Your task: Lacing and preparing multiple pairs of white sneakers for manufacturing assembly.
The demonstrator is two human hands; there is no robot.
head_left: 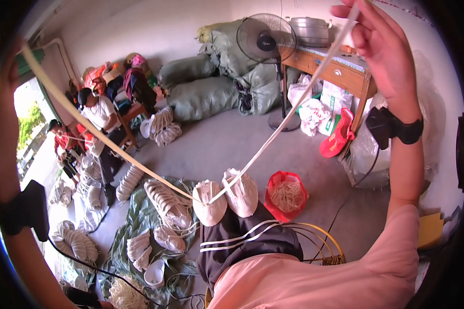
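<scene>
In the head view, both arms are raised and spread wide. The right hand [386, 59] is lifted to the upper right, palm turned partly inward, and its grip is closed on one end of a long lace [273, 135]. The left hand [9, 77] is held high at the dark left rim; the other strand is led up beside it, but whether its grip is shut cannot be told. A dark strap is worn on each wrist.

A grey floor [211, 141] is seen below, partly covered at the left by a green sheet [131, 226], on which bundled shoes [167, 203] are laid. A red container [300, 198] is filled with pale laces. At the back, stuffed sacks [203, 98] are piled beside a standing fan [266, 42], and a metal pot [309, 32] is carried by a wooden tabletop [303, 58]. Two other people are seated at the left.

Two white shoes [241, 198] are placed side by side just beyond the striped dark trousers [245, 234]. The lace is stretched into a wide V, its point at the left shoe; the right strand is whitish, the left one yellower.
</scene>
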